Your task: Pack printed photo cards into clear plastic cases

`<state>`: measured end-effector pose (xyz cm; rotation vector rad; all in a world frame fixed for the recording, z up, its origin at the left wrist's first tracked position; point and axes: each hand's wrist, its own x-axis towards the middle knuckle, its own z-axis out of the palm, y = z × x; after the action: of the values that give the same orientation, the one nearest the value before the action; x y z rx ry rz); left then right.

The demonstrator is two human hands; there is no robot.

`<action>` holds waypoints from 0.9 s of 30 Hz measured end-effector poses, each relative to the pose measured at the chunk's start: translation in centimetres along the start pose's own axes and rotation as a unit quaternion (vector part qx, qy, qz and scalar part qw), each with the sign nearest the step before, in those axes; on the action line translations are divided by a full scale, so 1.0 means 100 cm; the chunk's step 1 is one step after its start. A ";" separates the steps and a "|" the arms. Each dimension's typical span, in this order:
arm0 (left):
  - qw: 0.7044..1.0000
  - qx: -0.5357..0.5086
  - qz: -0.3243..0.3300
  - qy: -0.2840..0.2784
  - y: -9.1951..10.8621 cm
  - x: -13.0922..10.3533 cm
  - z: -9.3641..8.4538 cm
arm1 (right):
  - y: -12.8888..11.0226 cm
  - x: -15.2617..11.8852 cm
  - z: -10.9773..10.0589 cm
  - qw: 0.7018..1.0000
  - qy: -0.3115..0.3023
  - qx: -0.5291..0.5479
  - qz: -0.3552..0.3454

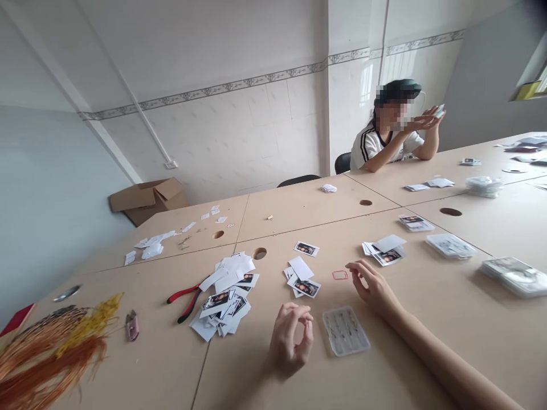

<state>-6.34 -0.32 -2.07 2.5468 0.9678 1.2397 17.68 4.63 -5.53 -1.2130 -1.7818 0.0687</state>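
My left hand (293,339) hovers over the table, left of a clear plastic case (346,331) with small thin items inside. Its fingers curl toward the thumb with a gap between them, and nothing shows in it. My right hand (371,285) is above and right of the case, fingers loosely bent and apart, holding nothing visible. A small red outline (340,275) lies on the table just left of its fingertips. Beyond my left hand is a small stack of photo cards (305,286), with a single card (306,248) behind it.
A large card pile (222,304) covers red-handled pliers (188,302) partly. Orange and yellow strands (64,353) and pink cutters (132,327) lie left. More cards (387,250) and clear cases (450,246) stand right. A person (393,131) sits across the table (273,228).
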 end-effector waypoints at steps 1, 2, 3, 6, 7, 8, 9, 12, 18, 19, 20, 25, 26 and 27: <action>1.000 0.000 -0.001 -0.001 0.000 0.000 0.000 | 0.000 0.001 0.000 1.000 -0.001 0.000 -0.001; 1.000 0.000 -0.002 -0.001 0.000 0.000 0.000 | 0.000 0.001 0.000 1.000 0.001 0.000 -0.001; 1.000 0.001 -0.003 -0.001 0.000 0.001 0.000 | 0.000 0.002 0.000 1.000 0.003 0.000 0.000; 1.000 0.000 -0.005 -0.009 0.001 0.002 -0.001 | 0.000 0.002 0.000 1.000 0.008 0.000 0.002; 1.000 -0.001 -0.007 -0.010 0.002 0.002 -0.001 | 0.000 0.002 0.000 1.000 0.007 0.000 0.003; 1.000 -0.002 -0.009 -0.009 0.002 0.003 -0.002 | -0.001 0.002 0.000 1.000 0.005 0.000 0.002; 1.000 -0.003 -0.010 -0.008 0.003 0.003 -0.002 | -0.001 0.002 -0.001 1.000 0.002 0.000 0.002; 1.000 -0.003 -0.009 -0.006 0.004 0.005 -0.002 | -0.001 0.003 -0.001 1.000 -0.005 0.002 0.000; 0.999 0.016 -0.022 -0.019 0.005 0.009 0.000 | 0.001 0.007 0.002 1.000 -0.024 -0.012 0.013; 0.999 0.019 -0.026 -0.016 0.005 0.009 0.000 | 0.001 0.007 0.002 0.999 -0.028 -0.021 0.018; 0.999 0.024 -0.031 -0.010 0.004 0.009 0.001 | 0.000 0.008 0.002 0.999 -0.032 -0.030 0.020; 0.997 0.069 -0.015 0.012 -0.005 0.026 0.009 | -0.006 0.009 0.000 0.997 -0.059 -0.051 0.004; 0.997 0.073 -0.002 0.009 -0.008 0.032 0.013 | -0.006 0.010 0.000 0.997 -0.062 -0.052 0.000; 0.997 0.078 0.010 0.002 -0.010 0.038 0.018 | -0.007 0.010 0.001 0.997 -0.064 -0.052 -0.003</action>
<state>-3.77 3.02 -1.13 2.6784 1.0814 1.2193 17.09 5.07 -4.57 -1.3017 -1.9199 0.0506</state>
